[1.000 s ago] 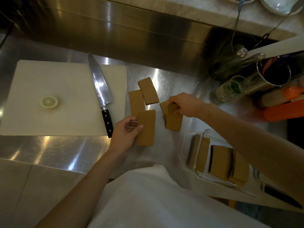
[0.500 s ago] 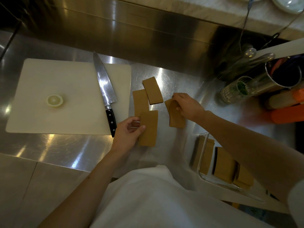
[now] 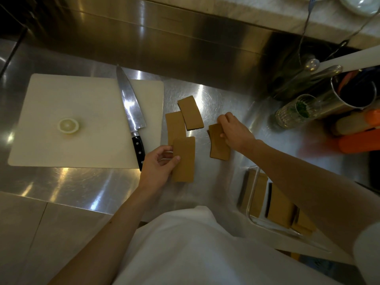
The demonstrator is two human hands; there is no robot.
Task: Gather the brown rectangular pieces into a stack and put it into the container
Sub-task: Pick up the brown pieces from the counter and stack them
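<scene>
Steel counter (image 3: 86, 182), reflective, with steel backsplash along the far edge.

Left hand (image 3: 158, 165): fingers curled, thumb on top, pinching the left edge of one brown piece (image 3: 185, 159) near the counter's middle; whether lifted or lying flat, cannot tell.

Right hand (image 3: 232, 131): fingers closed onto the far end of a small stack of brown pieces (image 3: 219, 144), right of the first piece and apart from it.

Two loose brown pieces on the counter: one (image 3: 174, 128) just beyond the left-hand piece, its near end under that piece; another (image 3: 191, 115) farther, overlapping the former's right edge.

Clear container (image 3: 251, 194), near right: brown pieces already inside, standing on edge in rows.

White cutting board (image 3: 61, 112), left: lemon end (image 3: 68, 125) on it; chef's knife (image 3: 131, 112) across its right side, black handle toward the near edge.

Far right: glass jar (image 3: 292, 112), metal canister (image 3: 349, 95), orange items (image 3: 359, 142), partly blurred.

White garment (image 3: 195, 249), near centre.
</scene>
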